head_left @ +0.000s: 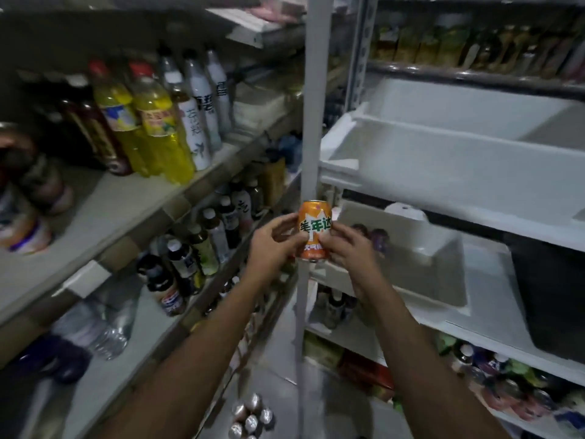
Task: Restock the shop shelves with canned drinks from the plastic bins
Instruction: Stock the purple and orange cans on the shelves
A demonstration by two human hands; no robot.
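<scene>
The fingertips [294, 237] of both hands were curled round a single orange can [315, 229]. The left hand [272, 245] pinched its left side and the right hand [345, 248] its right, thumbs on the label. The upright, label-forward, two-handed hold probably served to square the can so its face looked outward before shelving.

Directly behind the fingers ran the grey shelf post [316, 90]. Just beyond the right fingers sat a white plastic bin [421, 248] with two purple cans [378, 239] showing in it, likely the stock source. Above it lay a second white bin [443, 160], and farther right one dark bin [550, 296].

Out to the left of the left fingers stood the bottle shelves [126, 210], with two yellow bottles [155, 128] among the rest. Well below the hands a cluster of silver can tops [251, 416] was too blurred to count, perhaps six.
</scene>
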